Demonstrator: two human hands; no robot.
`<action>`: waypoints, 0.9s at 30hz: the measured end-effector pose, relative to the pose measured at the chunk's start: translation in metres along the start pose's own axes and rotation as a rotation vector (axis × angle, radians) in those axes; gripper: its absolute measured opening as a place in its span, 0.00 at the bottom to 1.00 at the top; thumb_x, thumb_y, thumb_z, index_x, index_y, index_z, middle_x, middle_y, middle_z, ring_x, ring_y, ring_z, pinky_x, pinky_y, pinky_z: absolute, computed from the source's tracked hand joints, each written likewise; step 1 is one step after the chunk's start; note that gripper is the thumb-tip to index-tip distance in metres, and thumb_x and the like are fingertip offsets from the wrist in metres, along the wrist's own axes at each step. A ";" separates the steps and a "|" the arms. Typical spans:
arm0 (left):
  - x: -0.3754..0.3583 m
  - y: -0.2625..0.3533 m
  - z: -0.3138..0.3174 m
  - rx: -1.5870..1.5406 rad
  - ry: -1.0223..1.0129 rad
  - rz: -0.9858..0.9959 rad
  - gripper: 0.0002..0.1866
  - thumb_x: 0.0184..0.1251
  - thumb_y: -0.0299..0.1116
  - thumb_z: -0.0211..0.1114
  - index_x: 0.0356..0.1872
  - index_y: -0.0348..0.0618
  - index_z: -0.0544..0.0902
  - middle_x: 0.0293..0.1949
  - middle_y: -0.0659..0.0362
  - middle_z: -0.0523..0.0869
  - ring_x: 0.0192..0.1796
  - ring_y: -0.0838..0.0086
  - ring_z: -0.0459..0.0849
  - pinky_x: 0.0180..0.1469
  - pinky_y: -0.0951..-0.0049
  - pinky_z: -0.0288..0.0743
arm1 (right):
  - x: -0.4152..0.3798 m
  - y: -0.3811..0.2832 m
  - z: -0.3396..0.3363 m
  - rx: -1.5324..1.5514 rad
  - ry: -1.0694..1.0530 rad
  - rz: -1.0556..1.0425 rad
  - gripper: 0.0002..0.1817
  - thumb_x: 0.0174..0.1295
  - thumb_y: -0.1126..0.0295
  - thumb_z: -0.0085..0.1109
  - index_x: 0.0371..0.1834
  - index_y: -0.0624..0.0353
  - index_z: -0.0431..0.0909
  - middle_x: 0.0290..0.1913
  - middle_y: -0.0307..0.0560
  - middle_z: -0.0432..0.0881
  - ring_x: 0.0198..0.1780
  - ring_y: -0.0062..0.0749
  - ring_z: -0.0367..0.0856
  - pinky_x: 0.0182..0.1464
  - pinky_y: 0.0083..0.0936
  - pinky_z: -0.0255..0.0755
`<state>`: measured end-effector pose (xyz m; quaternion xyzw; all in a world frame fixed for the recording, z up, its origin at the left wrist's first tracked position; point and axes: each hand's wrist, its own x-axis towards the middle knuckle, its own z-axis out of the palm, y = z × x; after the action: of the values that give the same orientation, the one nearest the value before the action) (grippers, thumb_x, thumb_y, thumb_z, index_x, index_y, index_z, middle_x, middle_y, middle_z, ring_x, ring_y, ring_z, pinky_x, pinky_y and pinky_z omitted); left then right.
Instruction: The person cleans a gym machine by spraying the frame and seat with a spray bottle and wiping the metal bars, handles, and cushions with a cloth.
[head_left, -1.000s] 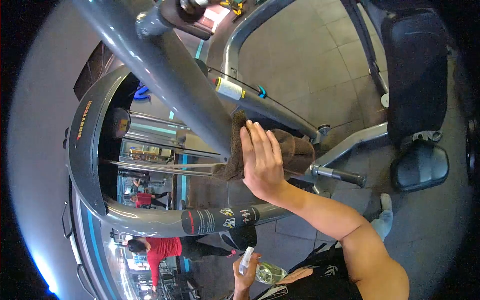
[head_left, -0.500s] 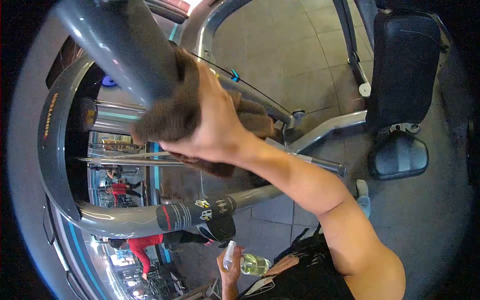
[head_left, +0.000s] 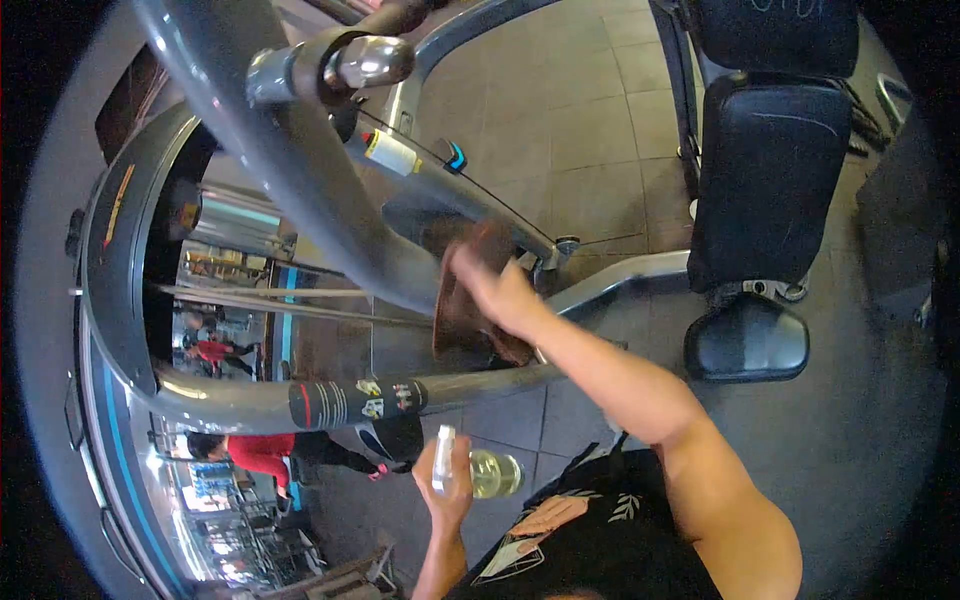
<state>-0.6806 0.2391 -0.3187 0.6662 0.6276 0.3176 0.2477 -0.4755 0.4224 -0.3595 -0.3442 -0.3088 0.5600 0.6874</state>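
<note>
My right hand (head_left: 492, 290), blurred by motion, presses a brown cloth (head_left: 455, 325) around the lower end of a thick grey machine tube (head_left: 350, 215). Its fingers are partly smeared, but they curl over the cloth. Lower down, my left hand (head_left: 445, 485) grips a clear spray bottle (head_left: 492, 473) with a white spray head and pale yellow liquid inside. The bottle is held apart from the machine, near my black shirt.
A lower grey tube (head_left: 250, 402) with a label runs below my right hand. A black backrest (head_left: 765, 185) and seat pad (head_left: 750, 338) are at the right. A metal-tipped handle (head_left: 375, 62) juts out above. A person in red (head_left: 262, 452) stands at lower left.
My right hand and the cloth have moved down along the thick tube, away from its upper part, uncovering the handle there. The left hand still holds the bottle, shifted slightly up and left.
</note>
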 end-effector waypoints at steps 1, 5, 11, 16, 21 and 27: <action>0.008 0.010 0.009 0.000 0.024 0.035 0.12 0.70 0.35 0.64 0.32 0.34 0.83 0.23 0.60 0.81 0.27 0.80 0.77 0.29 0.75 0.69 | 0.008 -0.013 -0.009 0.309 0.019 0.073 0.28 0.61 0.52 0.68 0.56 0.60 0.75 0.53 0.47 0.82 0.53 0.37 0.80 0.60 0.38 0.73; 0.041 0.046 0.044 0.008 0.125 0.204 0.13 0.71 0.33 0.60 0.28 0.34 0.80 0.22 0.63 0.78 0.25 0.83 0.72 0.26 0.76 0.64 | 0.008 -0.071 -0.061 0.643 0.125 0.035 0.27 0.62 0.46 0.66 0.52 0.57 0.79 0.47 0.44 0.84 0.47 0.32 0.83 0.53 0.34 0.78; 0.069 0.064 0.087 0.215 0.228 0.266 0.13 0.68 0.30 0.63 0.23 0.36 0.76 0.17 0.57 0.74 0.21 0.75 0.69 0.24 0.67 0.61 | -0.046 -0.117 -0.142 0.511 0.389 -0.095 0.23 0.68 0.51 0.60 0.55 0.59 0.78 0.51 0.44 0.83 0.51 0.34 0.83 0.55 0.36 0.77; 0.078 0.050 0.119 0.378 0.314 0.227 0.14 0.66 0.30 0.64 0.22 0.35 0.77 0.16 0.49 0.74 0.17 0.63 0.72 0.24 0.61 0.63 | -0.082 -0.135 -0.177 0.540 0.464 -0.078 0.21 0.67 0.56 0.63 0.56 0.58 0.77 0.51 0.41 0.82 0.49 0.29 0.82 0.53 0.31 0.77; 0.068 0.036 0.132 0.312 0.235 0.264 0.16 0.67 0.33 0.63 0.20 0.35 0.76 0.16 0.48 0.76 0.17 0.57 0.73 0.24 0.60 0.63 | -0.095 -0.115 -0.198 0.427 0.479 0.000 0.22 0.72 0.55 0.55 0.60 0.59 0.75 0.55 0.45 0.81 0.53 0.33 0.81 0.56 0.34 0.76; 0.050 0.004 0.155 0.350 0.111 0.126 0.15 0.64 0.29 0.64 0.18 0.36 0.74 0.17 0.46 0.75 0.20 0.47 0.74 0.24 0.53 0.63 | -0.098 -0.090 -0.193 0.293 0.517 0.054 0.20 0.69 0.58 0.61 0.56 0.58 0.75 0.50 0.42 0.81 0.50 0.30 0.81 0.53 0.32 0.77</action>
<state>-0.5637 0.2988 -0.4143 0.7185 0.6431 0.2546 0.0729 -0.2869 0.2889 -0.3999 -0.3808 -0.0301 0.5105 0.7704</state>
